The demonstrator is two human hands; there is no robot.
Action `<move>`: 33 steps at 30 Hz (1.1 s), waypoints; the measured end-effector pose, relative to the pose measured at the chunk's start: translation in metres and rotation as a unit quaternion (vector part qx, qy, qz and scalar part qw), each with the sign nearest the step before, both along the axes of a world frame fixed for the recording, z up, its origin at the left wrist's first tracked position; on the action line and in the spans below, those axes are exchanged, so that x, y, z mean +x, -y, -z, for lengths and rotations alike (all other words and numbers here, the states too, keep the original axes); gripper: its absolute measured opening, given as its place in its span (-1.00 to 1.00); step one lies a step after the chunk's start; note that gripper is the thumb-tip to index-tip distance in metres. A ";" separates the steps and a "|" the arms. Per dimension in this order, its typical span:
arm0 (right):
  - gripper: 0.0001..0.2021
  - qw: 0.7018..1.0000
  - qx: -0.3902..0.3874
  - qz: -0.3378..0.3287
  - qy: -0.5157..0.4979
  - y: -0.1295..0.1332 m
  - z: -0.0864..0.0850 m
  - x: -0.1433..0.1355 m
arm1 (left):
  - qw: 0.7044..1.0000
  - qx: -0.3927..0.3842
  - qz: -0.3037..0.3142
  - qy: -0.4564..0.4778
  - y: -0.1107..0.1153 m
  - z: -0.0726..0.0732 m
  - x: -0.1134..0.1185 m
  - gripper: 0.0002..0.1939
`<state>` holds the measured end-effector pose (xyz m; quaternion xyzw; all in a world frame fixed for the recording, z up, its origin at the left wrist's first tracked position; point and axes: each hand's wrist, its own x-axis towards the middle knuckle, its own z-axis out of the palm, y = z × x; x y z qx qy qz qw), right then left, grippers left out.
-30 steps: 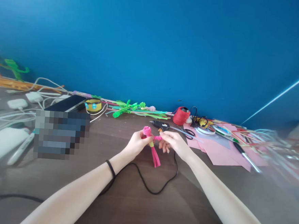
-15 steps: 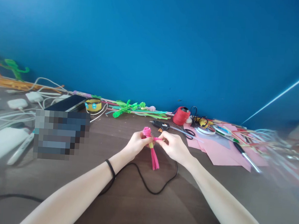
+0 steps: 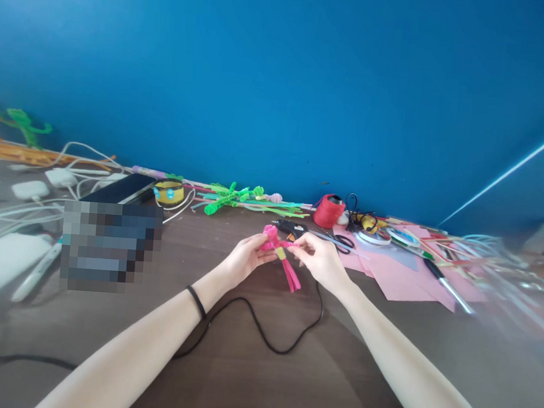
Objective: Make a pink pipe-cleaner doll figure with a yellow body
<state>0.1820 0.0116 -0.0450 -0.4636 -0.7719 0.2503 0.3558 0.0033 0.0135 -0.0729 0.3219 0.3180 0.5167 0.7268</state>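
Between my hands is a pink pipe-cleaner figure with a coiled round top. A yellow band wraps its middle, and a bundle of straight pink strands hangs below, slanting right. My left hand holds the figure by its left side, thumb and fingers closed around the pink coil. My right hand pinches a pink arm-like piece that sticks out to the right. Just behind the hands lies a black glue gun, partly hidden by the right hand.
Behind are green pipe cleaners, a red thread spool and scissors. Pink paper sheets and a black-handled tool lie right. White chargers and dark boxes crowd the left. A black cord loops in front.
The figure has tilted, its strands swinging right and upward. My left fingers have loosened and spread beneath it, and the left hand has shifted slightly left.
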 end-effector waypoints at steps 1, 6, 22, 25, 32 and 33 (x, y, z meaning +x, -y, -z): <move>-0.78 1.000 -0.009 0.002 -0.014 -0.001 0.001 0.000 | 1.000 -0.006 -0.003 0.010 -0.001 0.001 0.000 -0.84; -0.79 0.996 -0.061 -0.012 -0.067 -0.003 0.006 -0.001 | 0.999 0.046 0.002 0.003 0.000 0.004 0.001 -0.80; -0.81 0.994 -0.038 -0.035 -0.092 0.005 0.009 -0.009 | 0.971 0.158 -0.065 -0.169 0.009 -0.001 0.008 -0.73; -0.82 0.995 -0.025 -0.027 -0.095 0.005 0.009 -0.008 | 0.949 0.195 -0.097 -0.229 0.011 -0.003 0.008 -0.73; -0.84 0.992 -0.022 -0.017 -0.122 0.008 0.011 -0.013 | 0.889 0.234 -0.156 -0.362 0.017 -0.007 0.009 -0.83; -0.84 0.991 -0.026 -0.016 -0.134 0.009 0.012 -0.014 | 0.883 0.231 -0.164 -0.375 0.018 -0.008 0.009 -0.83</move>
